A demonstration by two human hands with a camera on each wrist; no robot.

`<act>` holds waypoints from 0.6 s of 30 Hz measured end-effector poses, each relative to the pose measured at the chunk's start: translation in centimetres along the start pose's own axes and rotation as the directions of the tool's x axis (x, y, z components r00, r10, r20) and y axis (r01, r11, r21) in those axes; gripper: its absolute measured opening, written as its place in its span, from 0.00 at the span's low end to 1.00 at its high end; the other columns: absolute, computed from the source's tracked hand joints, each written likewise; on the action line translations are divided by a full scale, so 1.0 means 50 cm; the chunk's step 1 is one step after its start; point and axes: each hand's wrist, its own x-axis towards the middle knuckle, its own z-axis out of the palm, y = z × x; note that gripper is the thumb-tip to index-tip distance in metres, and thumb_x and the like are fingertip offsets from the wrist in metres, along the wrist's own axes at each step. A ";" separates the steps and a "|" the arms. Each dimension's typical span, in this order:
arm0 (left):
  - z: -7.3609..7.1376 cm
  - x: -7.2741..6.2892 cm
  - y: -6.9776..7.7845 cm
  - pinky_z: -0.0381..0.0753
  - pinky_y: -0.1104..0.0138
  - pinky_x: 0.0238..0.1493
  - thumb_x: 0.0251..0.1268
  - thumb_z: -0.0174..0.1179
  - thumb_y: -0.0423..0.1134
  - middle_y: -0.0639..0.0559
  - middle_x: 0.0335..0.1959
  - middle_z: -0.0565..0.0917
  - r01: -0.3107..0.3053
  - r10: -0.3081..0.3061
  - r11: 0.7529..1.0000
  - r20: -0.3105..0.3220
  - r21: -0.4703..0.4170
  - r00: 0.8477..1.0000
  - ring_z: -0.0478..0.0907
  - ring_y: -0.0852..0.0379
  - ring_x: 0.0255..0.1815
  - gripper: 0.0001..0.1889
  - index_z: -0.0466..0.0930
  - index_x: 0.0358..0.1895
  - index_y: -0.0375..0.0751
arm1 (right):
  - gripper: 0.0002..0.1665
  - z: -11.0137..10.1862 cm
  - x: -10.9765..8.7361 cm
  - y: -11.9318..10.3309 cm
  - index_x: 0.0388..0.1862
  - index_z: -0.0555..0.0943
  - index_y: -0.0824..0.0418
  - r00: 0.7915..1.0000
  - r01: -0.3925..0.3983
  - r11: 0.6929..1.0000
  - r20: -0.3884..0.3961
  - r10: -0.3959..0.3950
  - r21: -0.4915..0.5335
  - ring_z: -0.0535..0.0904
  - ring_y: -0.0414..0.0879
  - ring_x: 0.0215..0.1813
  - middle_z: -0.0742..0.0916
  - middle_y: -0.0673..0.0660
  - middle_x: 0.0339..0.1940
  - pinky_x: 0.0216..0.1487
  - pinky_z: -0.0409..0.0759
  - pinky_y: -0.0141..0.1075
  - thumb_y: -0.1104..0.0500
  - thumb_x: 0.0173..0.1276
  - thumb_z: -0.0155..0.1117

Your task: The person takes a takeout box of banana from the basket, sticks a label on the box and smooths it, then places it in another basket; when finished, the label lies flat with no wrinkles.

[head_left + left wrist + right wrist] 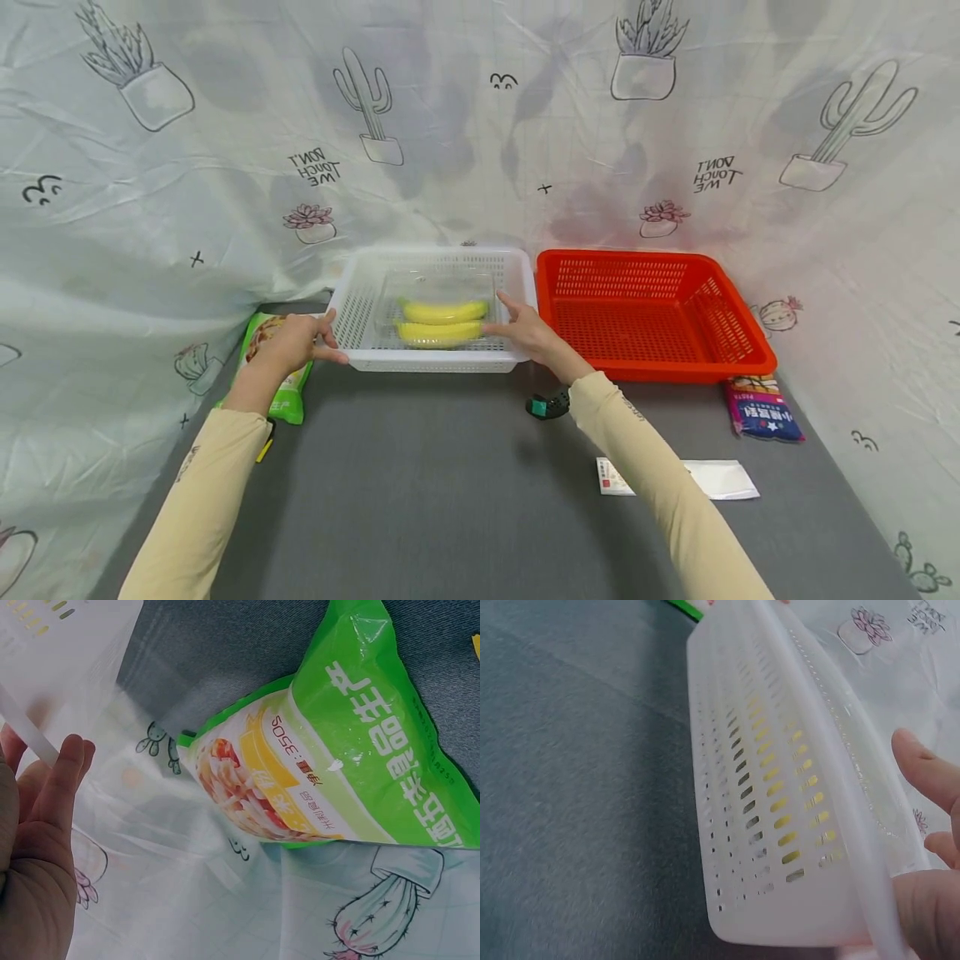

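White basket [435, 361] sits before the printed sheet [450, 108], its rim in both our hands. Its right edge comes just beside the red basket [652, 372], with hardly a gap; open room lies on the near side, over the grey table [420, 492]. Our left hand [300, 336] grips the left rim by the near corner. Our right hand [527, 332] grips the right side, two fingers reaching inside; whether they touch the clear container [435, 283] we cannot tell.

We count two baskets, one container, two bananas [442, 312] in it, one green bag [288, 404], one blue-and-purple bag [767, 414] and one white packet [720, 480], partly behind our right sleeve [660, 475].

The left wrist view shows us the green bag's printed front, partly covered in the head view; the right wrist view shows yellow through the slotted near wall.
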 end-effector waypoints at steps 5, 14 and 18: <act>0.000 0.005 0.006 0.72 0.59 0.36 0.46 0.73 0.43 0.29 0.66 0.61 -0.019 0.019 1.000 -0.001 0.004 1.000 0.75 0.32 0.50 0.12 0.84 0.25 0.38 | 0.55 0.004 0.018 0.004 0.79 0.47 0.52 1.000 -0.014 0.996 -0.005 0.015 0.091 0.44 0.53 0.77 0.51 0.56 0.79 0.73 0.47 0.49 0.60 0.61 0.71; -0.002 0.005 0.006 0.71 0.59 0.36 0.47 0.73 0.42 0.28 0.66 0.61 -0.029 0.029 0.999 0.001 0.037 1.000 0.77 0.35 0.41 0.12 0.82 0.25 0.38 | 0.57 0.021 0.041 0.009 0.79 0.47 0.54 1.000 -0.006 0.988 -0.014 0.009 0.155 0.40 0.51 0.78 0.48 0.54 0.79 0.72 0.51 0.48 0.63 0.60 0.71; 0.000 -0.003 0.005 0.68 0.62 0.32 0.46 0.73 0.42 0.29 0.66 0.61 -0.019 0.019 0.999 -0.002 0.025 1.000 0.77 0.41 0.33 0.12 0.81 0.23 0.40 | 0.57 0.031 0.050 0.012 0.79 0.47 0.54 1.000 -0.012 0.982 -0.004 0.013 0.187 0.41 0.52 0.78 0.47 0.54 0.79 0.71 0.54 0.49 0.66 0.58 0.72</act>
